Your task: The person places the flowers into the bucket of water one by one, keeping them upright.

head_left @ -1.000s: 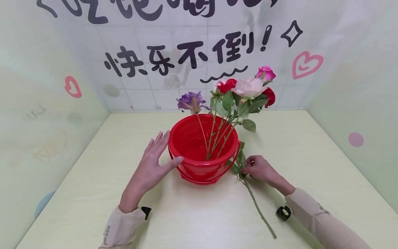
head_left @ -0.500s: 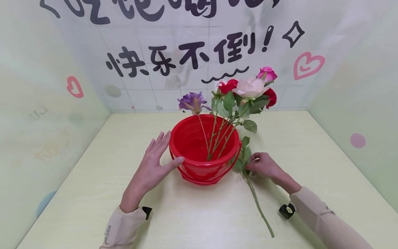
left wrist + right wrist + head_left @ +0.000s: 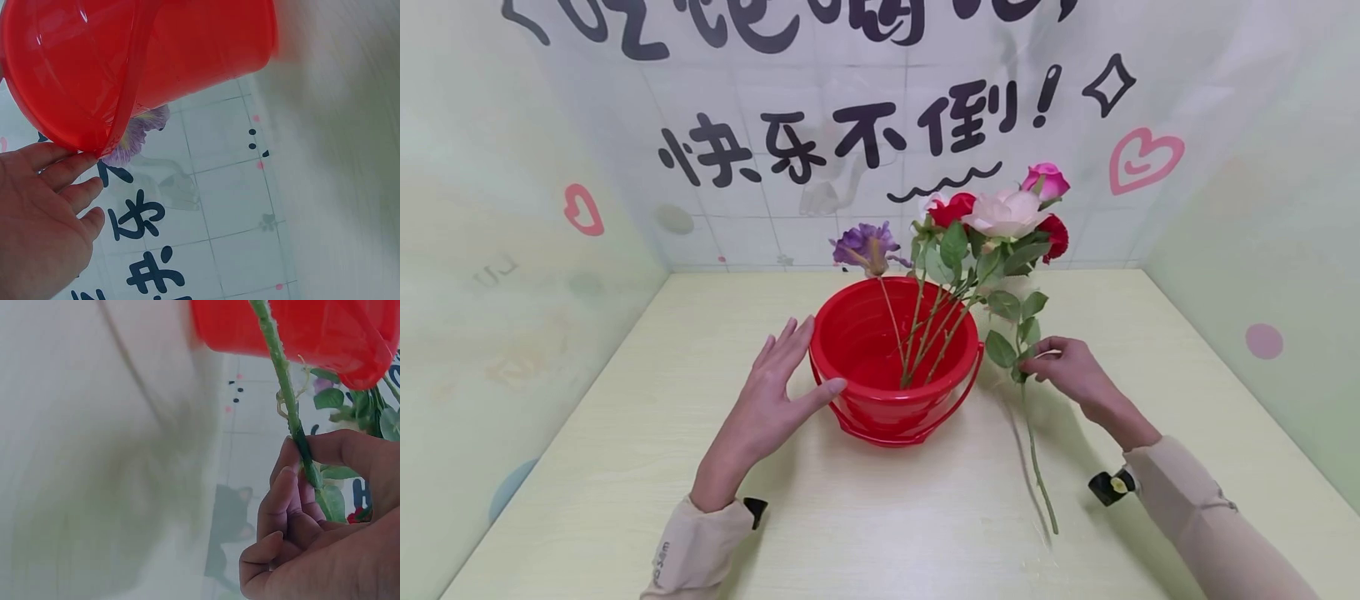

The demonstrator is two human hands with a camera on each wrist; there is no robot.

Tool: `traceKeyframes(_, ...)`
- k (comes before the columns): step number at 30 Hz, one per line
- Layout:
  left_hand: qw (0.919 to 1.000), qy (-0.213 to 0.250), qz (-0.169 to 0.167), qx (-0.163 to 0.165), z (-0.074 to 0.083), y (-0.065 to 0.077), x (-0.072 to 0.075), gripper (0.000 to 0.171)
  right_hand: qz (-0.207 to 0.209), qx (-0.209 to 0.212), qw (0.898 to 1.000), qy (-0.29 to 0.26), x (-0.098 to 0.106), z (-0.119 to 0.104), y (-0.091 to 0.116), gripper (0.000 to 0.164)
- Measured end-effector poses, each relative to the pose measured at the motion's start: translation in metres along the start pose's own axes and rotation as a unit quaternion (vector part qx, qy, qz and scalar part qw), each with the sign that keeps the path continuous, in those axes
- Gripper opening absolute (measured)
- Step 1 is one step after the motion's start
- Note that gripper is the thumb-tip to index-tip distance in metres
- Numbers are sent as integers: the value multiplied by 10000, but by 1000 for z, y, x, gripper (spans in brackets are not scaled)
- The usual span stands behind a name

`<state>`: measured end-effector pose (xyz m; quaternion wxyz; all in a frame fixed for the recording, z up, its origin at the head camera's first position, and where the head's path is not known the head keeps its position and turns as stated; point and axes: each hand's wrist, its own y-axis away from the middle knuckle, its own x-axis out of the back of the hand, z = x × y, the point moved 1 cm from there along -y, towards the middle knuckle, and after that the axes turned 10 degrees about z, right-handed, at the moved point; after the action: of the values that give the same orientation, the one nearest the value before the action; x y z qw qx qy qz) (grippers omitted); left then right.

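A red bucket [image 3: 880,408] with a red handle stands upright on the table, several artificial flowers leaning in it. My left hand [image 3: 766,408] is at its left side, fingers straight along the rim and thumb spread over the front edge. In the left wrist view the fingertips [image 3: 87,161] meet the bucket's rim. To the right of the bucket, my right hand [image 3: 1075,375] pinches a leafy green stem [image 3: 1033,442] between thumb and fingers, just under its leaves [image 3: 1000,348]. The stem's bare lower end points toward me, and its shadow falls on the table beside it.
The bucket's blooms include a purple flower [image 3: 867,248], a pale pink one [image 3: 1006,213], a red one [image 3: 953,208] and a magenta rose [image 3: 1047,180], leaning right over the rim. A printed wall sheet [image 3: 820,225] rises behind the pale table [image 3: 647,467].
My right hand has lifted the leafy stem and moved it up and to the right, away from the bucket's side. The left hand stays at the bucket's rim.
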<state>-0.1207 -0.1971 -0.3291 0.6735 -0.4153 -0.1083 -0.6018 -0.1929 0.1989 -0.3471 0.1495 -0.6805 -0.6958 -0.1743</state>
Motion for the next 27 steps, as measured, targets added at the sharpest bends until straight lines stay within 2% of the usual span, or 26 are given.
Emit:
traceKeyframes(6,10000,0,-11,-33,0,0,0,88,320,-158,9992,-152,17,-3,-3,26)
traceKeyframes(13,10000,5,-6,-24,0,0,0,88,685,-103,9965,-472,35,-10,-6,21)
traceKeyframes(21,10000,-7,18,-46,1,0,0,88,556,-255,9981,3,41,-3,-7,25)
traceKeyframes(27,10000,3,5,39,1,0,0,88,561,-274,9980,-3,42,3,-7,26)
